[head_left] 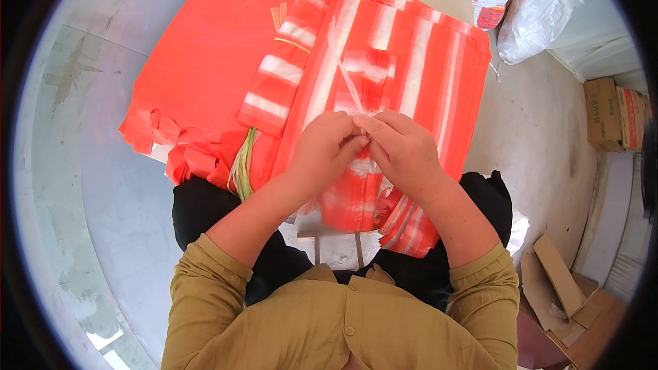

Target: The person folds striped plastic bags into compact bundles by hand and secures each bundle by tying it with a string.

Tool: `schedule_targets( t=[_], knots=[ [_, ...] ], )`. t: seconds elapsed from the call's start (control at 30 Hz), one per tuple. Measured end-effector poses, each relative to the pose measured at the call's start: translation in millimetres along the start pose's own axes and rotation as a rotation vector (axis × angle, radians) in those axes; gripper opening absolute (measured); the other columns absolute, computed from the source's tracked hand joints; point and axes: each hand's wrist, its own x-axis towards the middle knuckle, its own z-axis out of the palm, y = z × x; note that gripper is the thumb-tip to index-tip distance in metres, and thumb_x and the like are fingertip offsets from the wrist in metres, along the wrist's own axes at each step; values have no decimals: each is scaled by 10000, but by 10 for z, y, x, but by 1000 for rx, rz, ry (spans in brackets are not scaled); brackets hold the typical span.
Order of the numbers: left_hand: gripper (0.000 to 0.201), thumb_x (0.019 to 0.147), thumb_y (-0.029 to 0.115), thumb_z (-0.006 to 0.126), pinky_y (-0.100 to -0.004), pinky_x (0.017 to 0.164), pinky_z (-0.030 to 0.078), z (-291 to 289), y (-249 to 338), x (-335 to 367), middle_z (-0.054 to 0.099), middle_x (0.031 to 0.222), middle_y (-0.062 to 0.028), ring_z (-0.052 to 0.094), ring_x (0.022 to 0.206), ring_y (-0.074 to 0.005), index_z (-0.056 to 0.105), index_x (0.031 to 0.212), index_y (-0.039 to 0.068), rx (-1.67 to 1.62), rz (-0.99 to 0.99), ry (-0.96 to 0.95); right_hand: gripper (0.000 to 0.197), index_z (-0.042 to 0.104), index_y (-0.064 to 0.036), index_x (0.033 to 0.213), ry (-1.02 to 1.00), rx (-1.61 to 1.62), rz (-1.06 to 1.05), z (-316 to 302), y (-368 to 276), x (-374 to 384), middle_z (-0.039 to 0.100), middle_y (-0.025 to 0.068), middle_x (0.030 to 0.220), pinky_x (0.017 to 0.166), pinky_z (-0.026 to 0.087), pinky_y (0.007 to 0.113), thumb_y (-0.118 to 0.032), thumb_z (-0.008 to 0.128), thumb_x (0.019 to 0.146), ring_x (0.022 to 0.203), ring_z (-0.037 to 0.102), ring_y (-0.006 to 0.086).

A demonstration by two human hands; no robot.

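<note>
Both hands meet over a gathered bundle of red-and-white striped plastic sheeting (353,199), which looks like bags. My left hand (322,147) is closed, its thumb and finger pinching a thin pale strip (351,88) that trails up and away across the bundle. Close against it, my right hand (409,154) is also closed, fingertips pinched at the same spot. The fingers hide whether the strip is knotted. Beneath lies a wide flat stack of striped plastic (418,48). One folded striped bundle (282,68), banded with a thin yellowish tie, rests left of it.
A plain red stack (212,34) spreads out at the left, beside a hank of pale green ties (243,168). White sacks (538,14) stand at the far right. Cardboard boxes (604,115) are by the right wall, and opened cardboard (558,277) lies at the lower right.
</note>
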Motion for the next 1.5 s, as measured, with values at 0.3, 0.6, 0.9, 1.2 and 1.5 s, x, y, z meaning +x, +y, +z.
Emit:
schedule_targets(
  t=[0.3,0.6,0.9,1.2,1.5],
  knots=[
    [145,819,-24,738,-384,717,510,-5,-1,-38,615,858,-102,625,833,-281,644,915,30,-100,-10,-37,232,720,-29,1046,10,10,10,-19,104,-37,685,113,998,732,563,352,45,692,828,876,684,292],
    [92,869,2,707,-369,705,510,13,-16,-28,630,866,-131,631,791,-279,651,940,16,-141,-130,21,175,661,-16,1048,-109,762,569,-42,65,-34,611,34,864,665,455,239,48,635,887,745,540,72],
    [71,918,-21,663,-288,705,502,11,-80,-23,631,906,-80,615,787,-160,661,982,11,-142,-98,-28,125,682,-40,979,-158,328,152,-79,175,-55,618,94,916,777,510,350,-6,668,859,860,625,261],
    [56,897,-9,674,-340,685,498,-38,-116,31,637,863,-130,630,762,-239,637,936,5,98,-84,59,71,691,-34,935,-391,442,216,-294,254,-99,598,93,999,832,497,347,-14,696,867,947,604,262],
    [100,875,17,701,-363,666,483,-71,-165,104,609,806,-120,615,742,-250,609,913,6,179,-69,301,142,682,-36,1011,-479,502,123,-368,338,-117,595,92,961,821,505,350,-14,696,872,937,600,262]
  ],
)
